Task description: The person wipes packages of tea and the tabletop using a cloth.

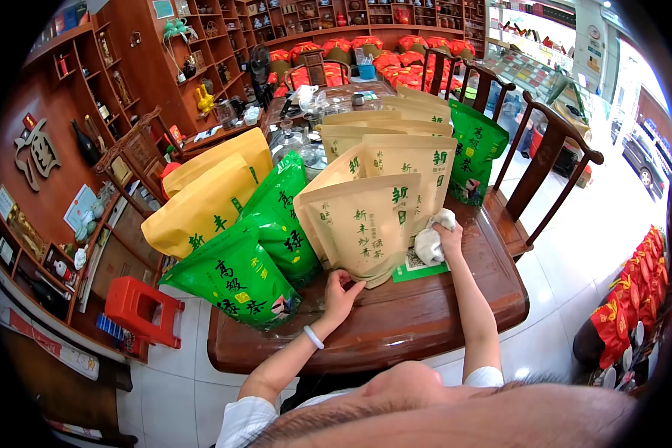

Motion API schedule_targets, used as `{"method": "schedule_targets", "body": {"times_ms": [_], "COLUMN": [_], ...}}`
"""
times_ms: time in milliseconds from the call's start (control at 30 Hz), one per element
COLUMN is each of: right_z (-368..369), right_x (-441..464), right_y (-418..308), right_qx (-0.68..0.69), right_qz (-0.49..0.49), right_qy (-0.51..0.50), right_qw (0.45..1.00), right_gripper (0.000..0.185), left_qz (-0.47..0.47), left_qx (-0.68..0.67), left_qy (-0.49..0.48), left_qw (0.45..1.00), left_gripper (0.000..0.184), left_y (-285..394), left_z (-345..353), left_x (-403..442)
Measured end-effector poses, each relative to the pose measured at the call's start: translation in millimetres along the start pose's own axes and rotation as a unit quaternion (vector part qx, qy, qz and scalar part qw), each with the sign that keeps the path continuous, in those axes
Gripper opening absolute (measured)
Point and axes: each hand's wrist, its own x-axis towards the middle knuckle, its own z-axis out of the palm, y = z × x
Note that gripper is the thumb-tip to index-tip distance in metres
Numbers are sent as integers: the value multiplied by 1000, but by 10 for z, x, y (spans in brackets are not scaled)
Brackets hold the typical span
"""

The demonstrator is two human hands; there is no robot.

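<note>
My left hand (340, 297) touches the lower left corner of the front brown paper pouch (358, 224), its thumb and fingers at the pouch's base. In my right hand (449, 240) is a crumpled white cloth (430, 243), just right of that pouch. Under the cloth lies a green card (418, 273) with a black-and-white code, partly covered. Further brown pouches stand upright behind the front one. Green pouches (235, 276) stand to the left, with yellow pouches (201, 213) behind them. Another green pouch (476, 149) stands at the back right.
The dark wooden table (396, 328) has a glossy top and rounded corners. Wooden chairs (549, 160) flank it, and a red stool (138, 310) is on the floor at the left. Glass teaware (291, 138) sits behind the pouches.
</note>
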Motion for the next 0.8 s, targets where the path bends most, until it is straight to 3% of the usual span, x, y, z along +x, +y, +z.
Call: {"method": "schedule_targets", "body": {"times_ms": [100, 167, 267, 333, 500, 600, 667, 767, 800], "right_z": [-5, 7, -22, -2, 55, 24, -31, -53, -82], "right_x": [-34, -97, -96, -128, -138, -102, -116, -92, -82], "right_y": [-43, -82, 7, 76, 144, 183, 146, 298, 280], "right_qx": [44, 33, -21, -34, -42, -55, -94, -42, -44], "right_qz": [21, -17, -18, -41, -69, -86, -111, -118, -102], "right_qy": [-17, 5, -2, 19, 50, 6, -22, -46, -28], "right_qw": [999, 999, 1000, 998, 995, 995, 989, 991, 993], "right_gripper": [26, 26, 30, 32, 40, 44, 51, 59, 62], "left_qz": [5, 8, 38, 41, 33, 52, 89, -49, -25], "left_qx": [14, 27, 55, 92, 84, 126, 160, 80, 91], "left_qy": [-1, -2, -7, -62, -51, -59, -48, -143, -164], "left_qw": [1000, 1000, 998, 993, 995, 989, 982, 985, 982], "left_gripper": [41, 41, 37, 28, 21, 26, 40, 41, 42], "left_y": [17, 51, 84, 146, 210, 207, 124, 370, 399], "left_z": [4, 8, 7, 5, 56, 110, 209, 321, 381], "left_x": [5, -10, -65, -92, -69, 44, 132, 74, 25]}}
